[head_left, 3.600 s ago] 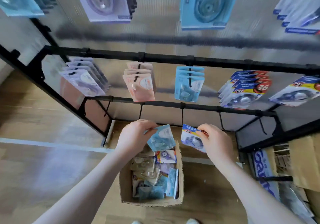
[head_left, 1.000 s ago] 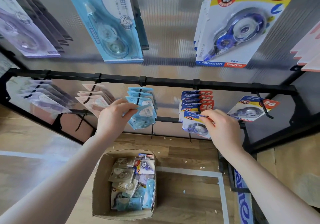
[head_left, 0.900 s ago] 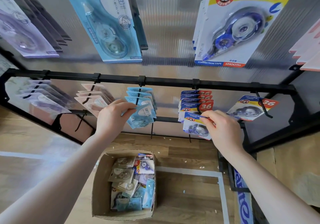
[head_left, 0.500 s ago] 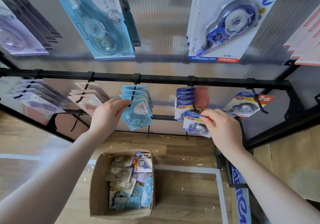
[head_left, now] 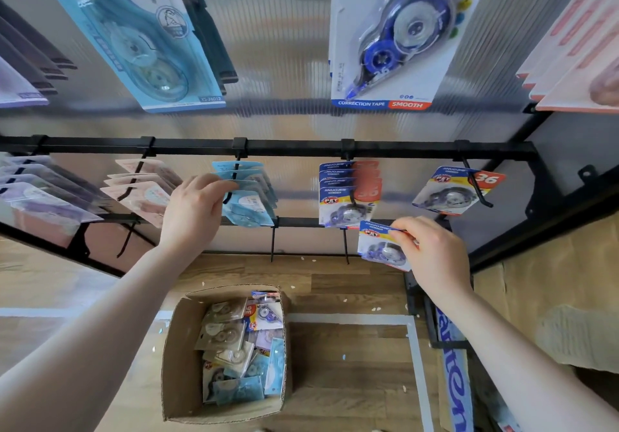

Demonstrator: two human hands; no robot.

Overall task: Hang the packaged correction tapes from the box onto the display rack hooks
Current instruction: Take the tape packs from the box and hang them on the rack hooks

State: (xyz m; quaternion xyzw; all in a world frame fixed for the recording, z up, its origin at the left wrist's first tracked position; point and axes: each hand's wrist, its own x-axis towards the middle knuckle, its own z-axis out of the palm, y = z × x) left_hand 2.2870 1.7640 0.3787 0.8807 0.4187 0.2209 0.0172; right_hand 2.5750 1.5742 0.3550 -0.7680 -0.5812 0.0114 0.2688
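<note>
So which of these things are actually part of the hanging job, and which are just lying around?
Part of the job:
- cardboard box of packs
- blue-and-white pack pinched by the right hand
- light blue packs on a hook, touched by the left hand
- rack bar

Just lying about:
- blue lettered sign on the floor
- white floor tape

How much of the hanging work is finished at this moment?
Done: several hooks on the rack carry packs. In hand: the left hand holds a light-blue pack at its hook; the right hand pinches a blue-and-white pack, not yet hooked. Left: many packs in the box.
</note>
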